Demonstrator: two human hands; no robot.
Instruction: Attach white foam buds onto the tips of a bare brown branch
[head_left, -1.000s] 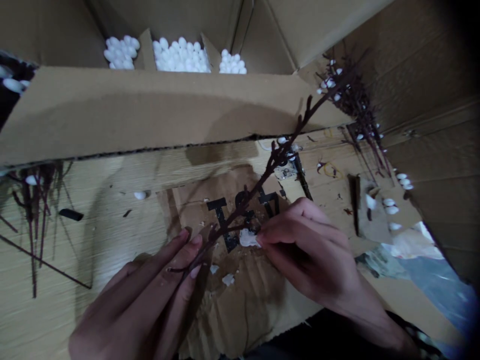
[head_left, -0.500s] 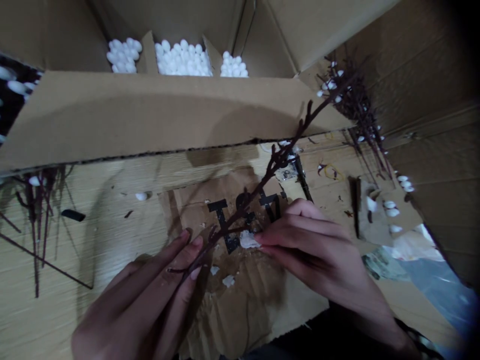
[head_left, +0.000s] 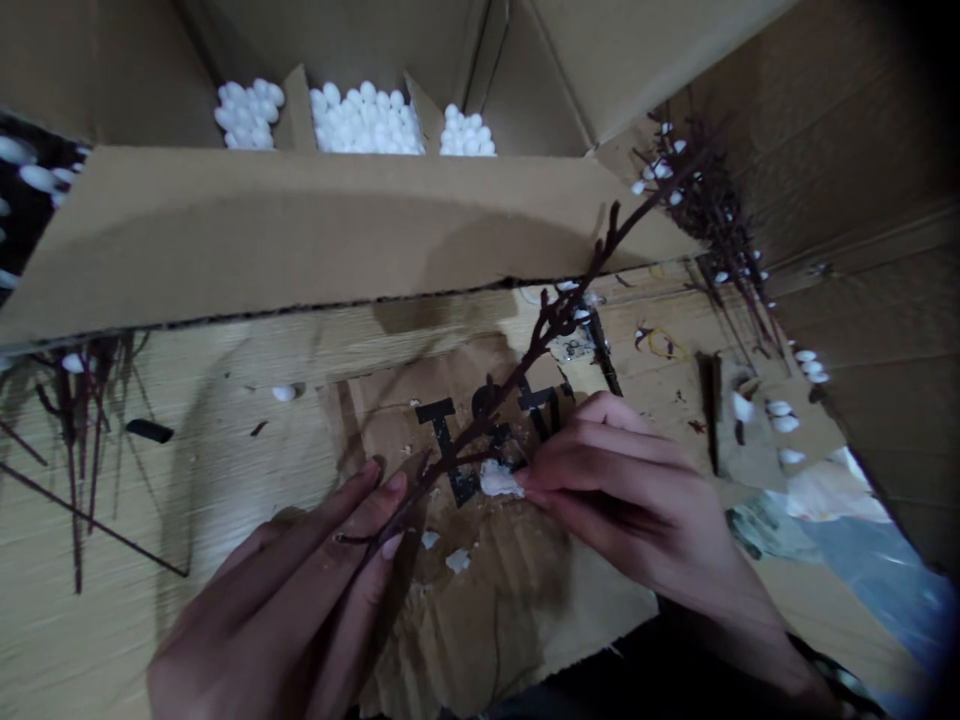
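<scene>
My left hand [head_left: 300, 600] is closed around the lower end of a dark brown artificial branch [head_left: 517, 375], pinching it between thumb and fingers. The branch slants up to the far right, and short side twigs stick out along it. My right hand [head_left: 630, 490] is pinched shut, its fingertips at the right edge of a white, paste-like lump [head_left: 496, 478]. Whatever lies between those fingertips is hidden. Beneath both hands is a piece of brown cardboard [head_left: 525, 630] with black printed marks and a few white flakes [head_left: 457, 560].
A cardboard box [head_left: 337, 230] stands behind, with white egg-shaped pieces [head_left: 367, 120] in its compartments. Bundles of brown branches lie at the left [head_left: 82, 420] and far right [head_left: 709, 200]. One white piece [head_left: 283, 393] rests on the table. Clear plastic [head_left: 877, 570] lies at the right.
My right fingertips have shifted slightly right along the white lump. The left hand and the branch are nearly unchanged.
</scene>
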